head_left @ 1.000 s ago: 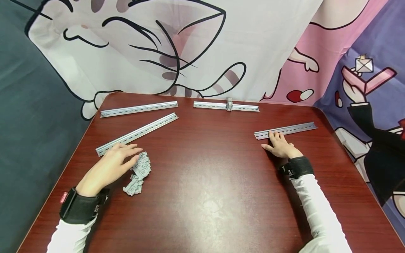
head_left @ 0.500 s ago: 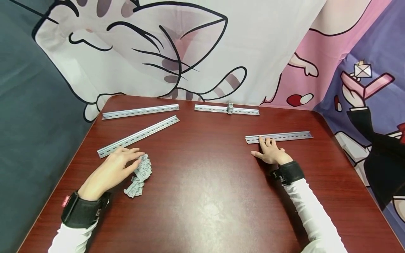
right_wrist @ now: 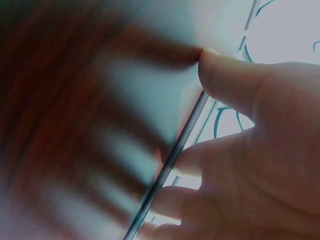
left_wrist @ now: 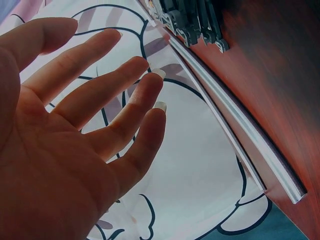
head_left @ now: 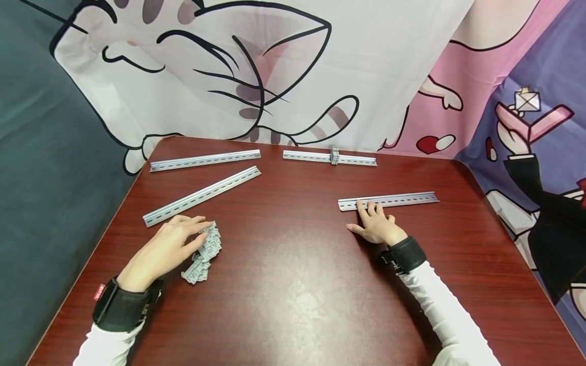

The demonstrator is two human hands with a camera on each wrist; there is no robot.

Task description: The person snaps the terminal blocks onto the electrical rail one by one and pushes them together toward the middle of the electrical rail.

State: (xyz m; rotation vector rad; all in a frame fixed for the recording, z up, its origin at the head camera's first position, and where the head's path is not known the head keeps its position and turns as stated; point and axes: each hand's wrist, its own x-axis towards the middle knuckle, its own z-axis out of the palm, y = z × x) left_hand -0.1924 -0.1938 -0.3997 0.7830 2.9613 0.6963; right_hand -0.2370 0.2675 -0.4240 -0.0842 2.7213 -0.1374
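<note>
The slotted rail (head_left: pixel 398 201) under my right hand (head_left: pixel 376 226) is a long, straight silvery strip with a row of dark slots along its length, lying right of centre in the frame, almost level, its right end slightly higher. My right fingers are extended, their tips resting on the rail's near side close to its left end, where they hide a little of it; the thumb sticks out to the left, apart from the metal, and I am not gripping anything. My left hand (head_left: pixel 167 248), left of centre, is loosely spread and holds nothing; its fingertips reach over the top of a heap of small grey pieces (head_left: pixel 210 249), and I cannot tell whether they touch. Just beyond that hand, a slanted rail (head_left: pixel 206 194) runs up towards the middle, with a flatter-lying rail (head_left: pixel 206 160) behind it at upper left. Near the table's (head_left: pixel 274 254) far edge, at upper centre, another rail (head_left: pixel 302 156) carries one upright grey clip (head_left: pixel 334 156). Behind hangs a cloth (head_left: pixel 389 61) printed with cartoon figures.
</note>
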